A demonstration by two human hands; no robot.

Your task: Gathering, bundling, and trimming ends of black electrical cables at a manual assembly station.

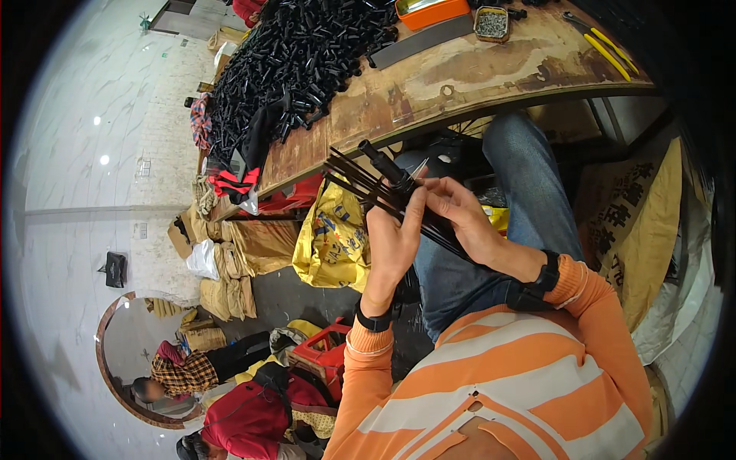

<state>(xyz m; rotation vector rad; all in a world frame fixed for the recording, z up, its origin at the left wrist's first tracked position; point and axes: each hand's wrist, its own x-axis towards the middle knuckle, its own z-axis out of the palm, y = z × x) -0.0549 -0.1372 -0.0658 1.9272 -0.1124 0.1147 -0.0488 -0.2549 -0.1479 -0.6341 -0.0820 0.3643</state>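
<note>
Black ribbed frame (386, 167) sits just off the near edge of the wooden table (460, 70), left hand (393, 244) and right hand (466, 222) together and clamped on it. A silvery point (419, 168) (holder unclear) shows just beside them. Black parts (307, 61) heap far left; yellow-handled pliers (607, 56) lie far right.

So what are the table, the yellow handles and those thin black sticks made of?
The table looks like wood, maybe plywood: brown, worn and stained in patches. The yellow handles look like smooth plastic or rubber, since their colour is bright and even. The black sticks could be plastic or coated metal: slim, dark-finished and fairly straight, but I can't tell which.
</note>
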